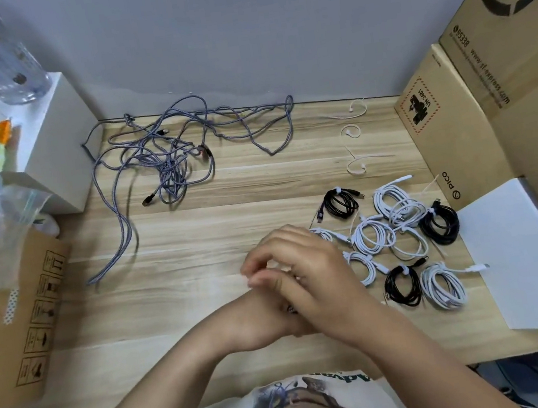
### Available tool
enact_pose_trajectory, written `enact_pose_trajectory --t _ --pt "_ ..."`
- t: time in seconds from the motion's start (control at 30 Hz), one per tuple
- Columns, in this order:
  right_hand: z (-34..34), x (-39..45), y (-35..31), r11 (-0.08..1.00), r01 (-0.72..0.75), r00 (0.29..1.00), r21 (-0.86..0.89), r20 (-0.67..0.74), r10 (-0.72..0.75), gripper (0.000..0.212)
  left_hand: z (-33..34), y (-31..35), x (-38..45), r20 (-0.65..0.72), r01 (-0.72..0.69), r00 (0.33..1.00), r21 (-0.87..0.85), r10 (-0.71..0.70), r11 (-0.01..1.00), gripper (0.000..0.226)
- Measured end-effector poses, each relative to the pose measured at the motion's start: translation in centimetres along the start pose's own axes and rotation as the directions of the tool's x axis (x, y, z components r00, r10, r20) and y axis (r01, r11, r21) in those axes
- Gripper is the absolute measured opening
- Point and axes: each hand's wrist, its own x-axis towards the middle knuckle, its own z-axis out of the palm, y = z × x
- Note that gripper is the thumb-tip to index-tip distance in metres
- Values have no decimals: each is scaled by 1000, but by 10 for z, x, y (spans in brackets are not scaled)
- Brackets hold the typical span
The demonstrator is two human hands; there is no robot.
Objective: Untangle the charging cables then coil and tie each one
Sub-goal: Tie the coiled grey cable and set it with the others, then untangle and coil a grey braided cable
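Cables wait for me in two spots on the counter. Far back on my left lies the grey tangle, loose and messy. Near my right sit the tied coils, white and black ones, and spare white ties lie beyond them. My right hand lies over my left hand. The fingers are curled close together, maybe on something small, but I cannot tell what. I think the grey cords are light, soft and bendy. I would take one by its hard plug and pull slowly, so knots don't get tight.
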Motion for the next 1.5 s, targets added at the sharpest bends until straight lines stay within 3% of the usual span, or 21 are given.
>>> enact_pose_trajectory --t 0.1,0.2,0.27,0.37,0.53,0.57,0.63,0.73,0.87,0.97,1.03,1.17,1.37,1.5 --pt "-15 -13 20 940 -325 940 103 141 310 30 -4 -6 -1 44 22 999 -180 -14 983 18" --pt "-24 -36 32 795 -551 825 255 311 472 52 -12 -27 1 59 -23 997 -340 45 940 14" --pt "-24 -49 40 743 -596 799 305 321 508 59 -16 -36 3 40 -34 998 -415 56 909 15" --pt "-21 -63 50 688 -655 756 313 263 600 52 -11 -46 12 -58 -6 998 -444 -22 896 25" --pt "-19 -76 72 577 -754 654 315 271 706 29 0 -78 40 -415 79 901 -122 -123 989 70" --pt "-19 -78 77 553 -769 635 320 284 719 28 2 -87 48 -425 80 900 -54 -95 995 66" --pt "-17 -82 89 510 -810 581 290 279 764 33 4 -102 61 -363 47 930 -33 -56 998 37" --pt "-11 -86 108 472 -868 496 153 233 837 34 10 -120 81 -255 103 954 -226 -161 969 33" --pt "-2 -84 126 468 -883 459 -33 139 877 31 18 -135 105 -305 177 920 -235 -245 956 15" --pt "0 -79 133 454 -875 451 -171 54 891 36 21 -134 116 -387 202 882 -206 -269 958 24" --pt "-1 -74 133 439 -863 449 -248 21 893 39 23 -130 120 -453 202 865 -83 -217 976 26" --pt "-1 -69 133 415 -809 446 -416 26 895 39 25 -132 126 -549 251 829 194 -107 948 30" --pt "0 -60 132 381 -657 469 -651 42 882 40 26 -138 128 -584 278 801 169 -131 946 35" --pt "2 -52 127 353 -525 503 -774 52 863 34 24 -136 127 -542 301 828 214 -143 929 34"
